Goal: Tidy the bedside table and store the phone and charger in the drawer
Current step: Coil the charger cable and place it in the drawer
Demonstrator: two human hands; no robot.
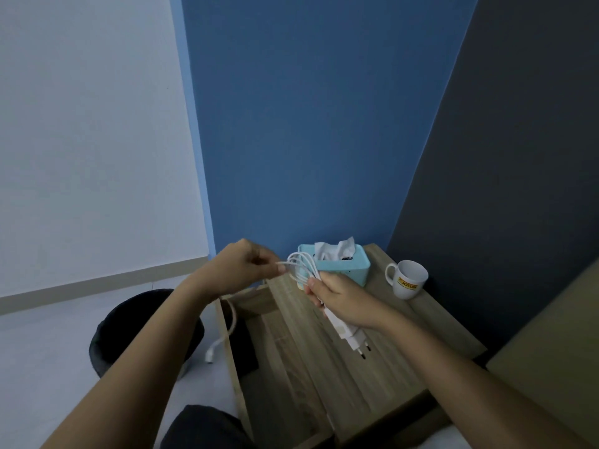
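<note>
Over the wooden bedside table, my right hand grips a white charger plug with its prongs pointing down and right. The same hand holds several loops of the white cable. My left hand pinches the cable just left of the loops. The cable's loose end dangles below, beside the drawer, which stands pulled out at the table's left. Something dark lies inside the drawer; I cannot tell whether it is the phone.
A teal tissue box stands at the back of the table, with a white mug to its right. A black round bin sits on the floor at the left. Blue and dark walls close off the back and right.
</note>
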